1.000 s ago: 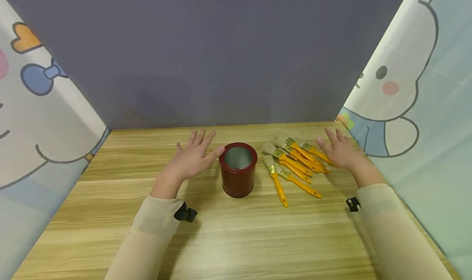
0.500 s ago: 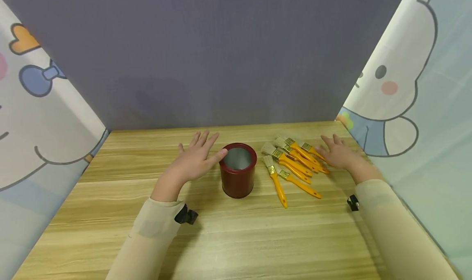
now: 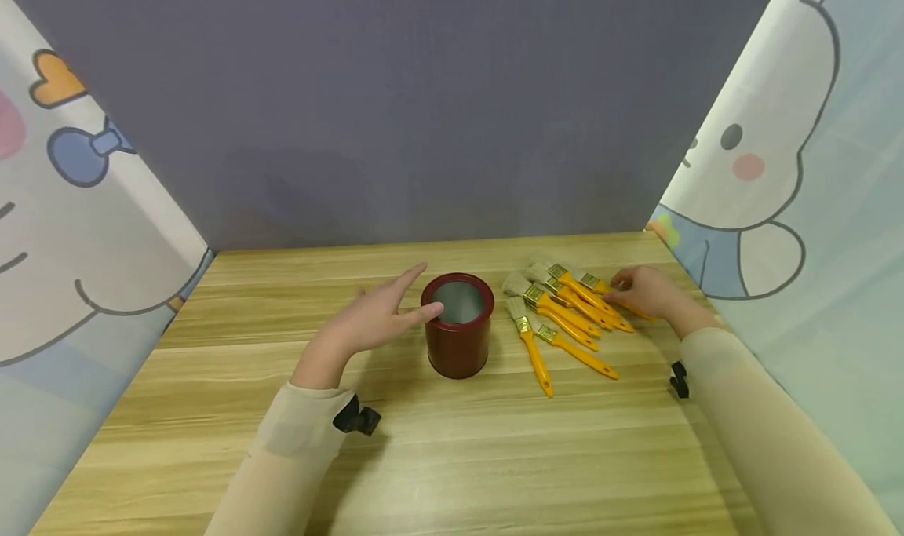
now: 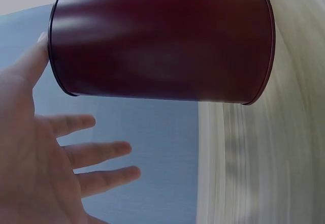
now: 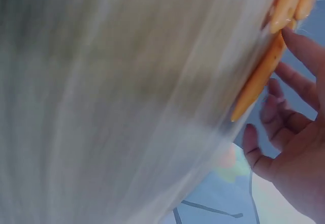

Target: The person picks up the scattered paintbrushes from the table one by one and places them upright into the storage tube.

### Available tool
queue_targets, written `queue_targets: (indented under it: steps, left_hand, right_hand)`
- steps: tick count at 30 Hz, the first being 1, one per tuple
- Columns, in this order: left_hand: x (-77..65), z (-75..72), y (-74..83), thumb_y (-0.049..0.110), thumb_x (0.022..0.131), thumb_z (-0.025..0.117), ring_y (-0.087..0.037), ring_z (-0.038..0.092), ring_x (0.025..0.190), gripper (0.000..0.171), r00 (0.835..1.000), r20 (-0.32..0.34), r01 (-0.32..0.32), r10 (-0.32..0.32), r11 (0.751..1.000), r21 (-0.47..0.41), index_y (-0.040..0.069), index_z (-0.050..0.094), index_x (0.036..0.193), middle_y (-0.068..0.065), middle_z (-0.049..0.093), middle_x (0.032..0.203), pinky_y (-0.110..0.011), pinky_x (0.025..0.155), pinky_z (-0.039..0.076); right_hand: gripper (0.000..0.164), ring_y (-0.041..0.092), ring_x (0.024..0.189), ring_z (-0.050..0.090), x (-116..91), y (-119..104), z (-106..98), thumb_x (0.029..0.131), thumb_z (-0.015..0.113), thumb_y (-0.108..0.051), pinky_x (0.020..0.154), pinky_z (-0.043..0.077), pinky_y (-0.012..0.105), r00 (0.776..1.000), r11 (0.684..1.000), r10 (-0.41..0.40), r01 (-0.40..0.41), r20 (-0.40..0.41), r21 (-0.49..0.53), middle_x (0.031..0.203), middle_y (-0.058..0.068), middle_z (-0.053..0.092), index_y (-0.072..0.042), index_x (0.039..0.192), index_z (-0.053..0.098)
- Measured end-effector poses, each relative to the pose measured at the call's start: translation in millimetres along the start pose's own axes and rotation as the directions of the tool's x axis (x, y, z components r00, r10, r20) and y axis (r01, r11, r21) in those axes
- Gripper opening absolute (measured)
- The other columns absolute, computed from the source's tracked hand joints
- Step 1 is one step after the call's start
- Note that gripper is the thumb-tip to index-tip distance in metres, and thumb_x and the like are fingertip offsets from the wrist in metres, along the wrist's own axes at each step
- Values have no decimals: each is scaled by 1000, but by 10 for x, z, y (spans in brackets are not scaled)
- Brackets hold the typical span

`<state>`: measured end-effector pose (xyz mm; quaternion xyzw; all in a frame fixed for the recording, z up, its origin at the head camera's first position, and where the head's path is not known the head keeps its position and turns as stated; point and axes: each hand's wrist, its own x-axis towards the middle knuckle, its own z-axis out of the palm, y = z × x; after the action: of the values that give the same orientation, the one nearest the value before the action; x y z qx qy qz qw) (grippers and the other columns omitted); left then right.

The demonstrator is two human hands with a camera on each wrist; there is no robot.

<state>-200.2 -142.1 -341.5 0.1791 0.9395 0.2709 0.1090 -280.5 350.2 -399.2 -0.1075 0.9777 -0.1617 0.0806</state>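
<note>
In the head view a dark red can (image 3: 457, 348) stands upright and uncovered on the wooden table. My left hand (image 3: 370, 320) is at its left side, fingers extended, the thumb overlapping the rim. In the left wrist view the thumb (image 4: 33, 61) lies right at the can's rim and the other fingers are spread apart from its wall. To the right of the can lie several paintbrushes (image 3: 572, 304) with yellow handles and pale bristles. With thumb and curled fingers, my right hand (image 3: 646, 291) pinches the handle (image 5: 259, 79) of the rightmost paintbrush, which still lies at the table.
A dark grey panel (image 3: 438, 112) rises behind the table (image 3: 466, 457). Cartoon-printed cloth hangs at the left (image 3: 106, 246) and right (image 3: 791, 191) sides. Black wrist straps with small cameras stick out from both sleeves.
My right hand has come down and inward onto the rightmost paintbrush, its fingers curling in. The left hand has shifted slightly right, its thumb now further over the can's rim.
</note>
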Motion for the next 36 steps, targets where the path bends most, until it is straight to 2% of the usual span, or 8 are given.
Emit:
queue_targets:
  steps: [3,6,12,19,22,28,33,36]
  left_hand:
    - [-13,8,10,87,92,51,-38,45,155,100,1000,20,-4,5,1000,-28,39,14,171,-6,37,173,-73,127,24]
    - [-26,16,33,84,91,57,-38,46,154,100,999,30,-19,21,999,-48,41,15,171,-7,41,171,-68,125,33]
    - [-45,46,83,77,91,67,-36,42,157,103,997,52,-54,57,996,-74,38,16,171,-2,35,174,-66,126,33]
    - [-31,74,89,74,91,69,-32,47,153,99,997,39,-60,64,994,-93,37,21,170,-3,46,167,-59,123,41]
    - [-28,71,99,73,91,70,-31,46,154,99,997,38,-70,74,992,-109,36,23,170,-3,46,167,-58,124,41]
    - [-35,59,132,71,91,72,-30,39,159,102,996,70,-42,52,988,-147,34,20,171,-1,37,172,-57,126,38]
    - [-9,33,184,74,91,70,-31,39,159,106,994,107,-14,27,992,-122,34,16,172,-2,34,174,-57,126,38]
    - [-4,19,202,73,91,71,-31,41,158,105,993,115,-11,24,994,-108,35,15,172,-4,38,172,-57,125,39]
  right_hand:
    - [47,42,103,69,44,8,4,101,73,-36,90,56,59,1000,1000,15,-15,-4,10,117,28,73,5,123,71]
    - [50,36,94,66,95,-19,4,100,74,-39,85,55,54,1000,999,31,-31,1,12,111,25,71,5,124,70]
    - [59,29,84,59,187,-115,16,100,73,-43,78,51,47,999,999,30,-30,12,-13,103,20,66,5,134,66]
    - [59,32,88,60,247,-162,7,100,73,-42,80,52,49,1000,1000,26,-26,5,12,105,21,67,6,134,66]
    - [59,31,87,59,252,-137,14,100,73,-42,78,51,48,1000,1000,27,-27,-2,7,101,20,67,6,133,67]
    - [58,29,85,60,259,-88,62,100,72,-43,79,51,48,1000,1000,6,-6,-4,-2,101,20,68,6,132,68]
    - [57,29,84,58,246,-49,71,100,72,-42,81,51,49,1000,1000,15,-15,-4,12,98,19,66,6,133,68]
    - [57,37,95,64,239,-43,76,101,71,-41,88,53,57,1000,1000,12,-12,-11,6,111,27,69,5,134,68]
